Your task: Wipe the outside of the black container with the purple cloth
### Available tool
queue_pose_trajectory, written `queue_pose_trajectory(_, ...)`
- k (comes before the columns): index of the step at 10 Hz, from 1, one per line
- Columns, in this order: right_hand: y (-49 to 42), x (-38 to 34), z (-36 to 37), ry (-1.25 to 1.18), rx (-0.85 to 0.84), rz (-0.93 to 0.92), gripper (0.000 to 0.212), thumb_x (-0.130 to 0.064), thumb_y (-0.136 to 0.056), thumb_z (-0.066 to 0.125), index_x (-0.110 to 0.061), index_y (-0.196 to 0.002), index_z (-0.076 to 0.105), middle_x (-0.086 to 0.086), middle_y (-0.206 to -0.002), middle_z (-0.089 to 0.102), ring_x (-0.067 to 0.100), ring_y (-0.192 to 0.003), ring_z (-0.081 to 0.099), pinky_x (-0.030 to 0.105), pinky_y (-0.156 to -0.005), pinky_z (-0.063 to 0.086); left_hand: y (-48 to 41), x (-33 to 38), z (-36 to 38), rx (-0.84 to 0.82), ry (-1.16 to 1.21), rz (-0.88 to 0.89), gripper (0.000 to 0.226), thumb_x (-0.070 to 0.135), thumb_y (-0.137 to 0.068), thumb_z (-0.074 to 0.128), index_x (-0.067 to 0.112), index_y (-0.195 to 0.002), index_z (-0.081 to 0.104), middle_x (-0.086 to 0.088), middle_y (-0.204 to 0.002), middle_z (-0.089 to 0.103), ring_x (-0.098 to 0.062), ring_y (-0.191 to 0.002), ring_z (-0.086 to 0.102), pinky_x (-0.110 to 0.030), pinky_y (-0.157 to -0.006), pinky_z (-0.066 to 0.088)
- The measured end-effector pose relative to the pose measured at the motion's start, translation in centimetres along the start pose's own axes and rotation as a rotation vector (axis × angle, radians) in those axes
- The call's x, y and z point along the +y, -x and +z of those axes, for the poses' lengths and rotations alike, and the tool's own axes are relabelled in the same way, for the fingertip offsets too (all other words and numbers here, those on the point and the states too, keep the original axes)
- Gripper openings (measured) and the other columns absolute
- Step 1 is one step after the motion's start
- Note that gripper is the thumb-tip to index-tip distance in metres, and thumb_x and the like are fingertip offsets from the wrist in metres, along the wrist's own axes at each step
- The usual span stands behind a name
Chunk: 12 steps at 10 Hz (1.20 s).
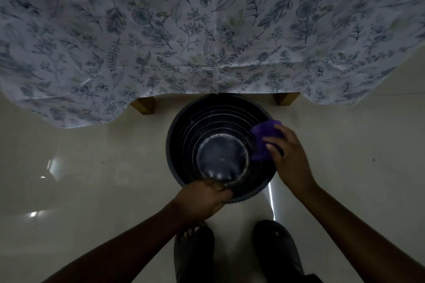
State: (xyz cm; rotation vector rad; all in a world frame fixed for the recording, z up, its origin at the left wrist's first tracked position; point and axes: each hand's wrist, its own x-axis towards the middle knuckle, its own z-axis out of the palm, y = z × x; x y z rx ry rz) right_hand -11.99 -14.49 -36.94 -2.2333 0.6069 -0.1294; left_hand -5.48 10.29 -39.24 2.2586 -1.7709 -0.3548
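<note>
A round black container [184,128] stands upright on the pale floor, seen from above, its ribbed inside and shiny bottom visible. My left hand [203,199] grips its near rim, fingers curled over the edge. My right hand [287,156] presses a purple cloth [264,138] against the container's right rim; the cloth drapes over the edge and partly inside. The container's outer wall is mostly hidden from this angle.
A table with a white floral tablecloth [207,30] fills the upper half, its cloth hanging just over the container's far rim. Two wooden legs [143,104] [284,99] flank the container. My feet in dark sandals [276,250] stand on the glossy tile floor [92,167] just behind it.
</note>
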Motion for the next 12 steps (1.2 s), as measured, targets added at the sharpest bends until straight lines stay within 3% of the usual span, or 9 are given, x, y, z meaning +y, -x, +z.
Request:
queue_pose_trajectory(1, 0.0, 0.2, -0.6, -0.110, 0.103, 0.185, 0.057, -0.014, -0.079, 0.074, -0.011, -0.130, 0.048, 0.008, -0.134, 0.037, 0.014, -0.116, 0.045, 0.028, -0.098, 0.044, 0.2, -0.1, 0.5, -0.027, -0.005, -0.007, 0.025, 0.034, -0.079, 0.050, 0.028, -0.090, 0.071, 0.009, -0.084, 0.072, -0.010, -0.071, 0.068, -0.019, -0.051, 0.049)
queue_pose_trajectory(2, -0.6, -0.1, -0.3, -0.009, 0.131, 0.276, 0.042, -0.016, -0.078, 0.074, -0.009, -0.115, 0.054, 0.008, -0.111, 0.052, 0.019, -0.096, 0.056, 0.029, -0.073, 0.049, 0.5, -0.2, 0.8, -0.015, 0.065, -0.017, 0.024, 0.040, -0.084, 0.051, 0.027, -0.091, 0.069, 0.009, -0.087, 0.072, -0.010, -0.073, 0.068, -0.019, -0.052, 0.049)
queue_pose_trajectory(4, -0.1, -0.4, 0.3, 0.224, 0.176, 0.001, 0.031, -0.004, -0.083, 0.065, -0.005, -0.114, 0.064, 0.015, -0.116, 0.059, 0.030, -0.107, 0.054, 0.025, -0.090, 0.037, 1.0, -1.0, 0.3, -0.119, 0.093, -0.083, 0.040, 0.064, -0.081, 0.050, 0.031, -0.098, 0.067, 0.014, -0.096, 0.070, -0.005, -0.085, 0.067, -0.018, -0.064, 0.051)
queue_pose_trajectory(5, 0.1, 0.2, -0.1, 0.311, 0.131, -0.076, 0.033, -0.020, -0.086, 0.067, -0.009, -0.117, 0.065, 0.014, -0.123, 0.056, 0.031, -0.109, 0.051, 0.029, -0.089, 0.042, 1.4, -0.9, -1.2, -0.033, 0.100, -0.165, 0.051, 0.070, -0.087, 0.039, 0.030, -0.100, 0.068, 0.012, -0.098, 0.070, -0.008, -0.093, 0.064, -0.025, -0.078, 0.051)
queue_pose_trajectory(6, 0.7, 0.2, 0.0, 0.259, 0.102, 0.014, 0.042, -0.025, -0.091, 0.060, -0.021, -0.132, 0.055, 0.017, -0.141, 0.042, 0.034, -0.122, 0.045, 0.039, -0.097, 0.045, 1.7, -1.9, -2.4, 0.146, -0.059, -0.470, 0.040, 0.045, -0.090, 0.056, 0.021, -0.122, 0.061, -0.004, -0.132, 0.059, -0.024, -0.127, 0.051, -0.039, -0.101, 0.047)
queue_pose_trajectory(7, 0.3, -0.4, -0.2, 0.202, 0.001, 0.078, 0.052, -0.024, -0.093, 0.057, -0.021, -0.143, 0.042, 0.017, -0.141, 0.041, 0.032, -0.122, 0.050, 0.038, -0.099, 0.044, 2.3, -3.0, -2.8, 0.115, 0.009, -0.856, 0.076, 0.039, -0.093, 0.055, 0.002, -0.151, 0.023, -0.021, -0.161, 0.012, -0.037, -0.149, 0.012, -0.049, -0.119, 0.025)
queue_pose_trajectory(8, -0.1, -1.2, -0.4, 0.201, -0.046, 0.130, 0.056, -0.024, -0.093, 0.056, -0.021, -0.145, 0.035, 0.018, -0.134, 0.043, 0.035, -0.112, 0.056, 0.039, -0.092, 0.047, 2.4, -3.1, -2.4, 0.072, 0.183, -0.902, 0.080, 0.034, -0.098, 0.047, -0.003, -0.152, 0.001, -0.020, -0.161, -0.009, -0.034, -0.150, 0.000, -0.047, -0.121, 0.020)
queue_pose_trajectory(11, 0.0, -0.1, 1.0, 0.300, 0.017, 0.119, 0.054, -0.022, -0.091, 0.058, -0.024, -0.141, 0.040, 0.014, -0.130, 0.050, 0.033, -0.102, 0.059, 0.042, -0.078, 0.053, 2.6, -3.9, -1.1, 0.165, 0.241, -0.890, 0.071, 0.030, -0.100, 0.044, 0.002, -0.154, 0.009, -0.019, -0.162, -0.005, -0.032, -0.151, 0.007, -0.038, -0.120, 0.024)
queue_pose_trajectory(12, -0.5, -1.4, 0.6, 0.476, 0.033, 0.136, 0.050, -0.031, -0.090, 0.058, -0.023, -0.138, 0.046, 0.016, -0.136, 0.050, 0.037, -0.119, 0.048, 0.050, -0.088, 0.048, 2.8, -4.3, -2.4, 0.177, 0.218, -0.863, 0.072, 0.036, -0.098, 0.046, -0.002, -0.151, 0.016, -0.023, -0.160, 0.011, -0.036, -0.148, 0.018, -0.042, -0.116, 0.029)
